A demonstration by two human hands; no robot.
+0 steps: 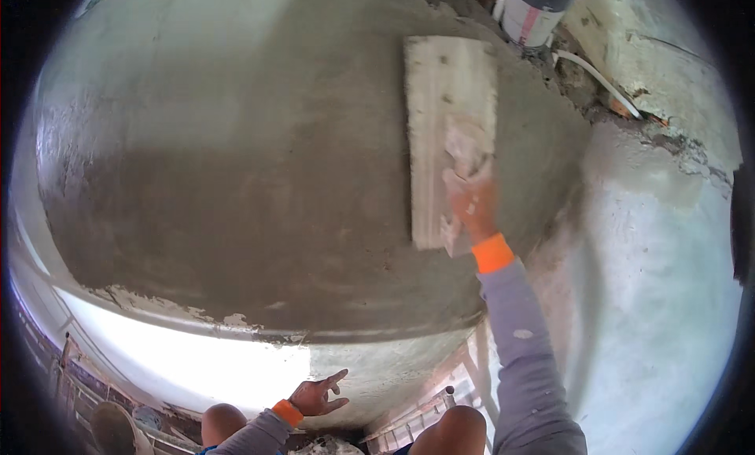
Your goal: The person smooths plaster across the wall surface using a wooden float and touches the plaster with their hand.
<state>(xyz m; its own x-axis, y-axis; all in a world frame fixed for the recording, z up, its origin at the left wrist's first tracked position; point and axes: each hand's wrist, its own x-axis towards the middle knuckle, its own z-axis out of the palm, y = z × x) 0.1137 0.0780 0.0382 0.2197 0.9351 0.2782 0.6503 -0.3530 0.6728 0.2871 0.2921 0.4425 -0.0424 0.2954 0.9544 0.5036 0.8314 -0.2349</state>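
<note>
My right hand (473,202) grips the handle of a long, pale plastering float (429,140), its fingers wrapped round and smeared with plaster. The float stands nearly upright with its face against the wet grey-brown plaster (259,203) of the wall, toward the right side. Some motion blur softens the hand and float. Low in the middle, my left hand (316,395) holds nothing; its fingers are apart, with the index finger stretched out to the right. It is near the smooth pale wall strip under the plaster's ragged lower edge.
A white pipe (528,18) with a dark collar and a thin white conduit (602,84) come out of broken masonry at the upper right. A pale adjoining wall (661,274) runs down the right. A bucket (112,428) stands at the lower left, by railings. My knees show at the bottom.
</note>
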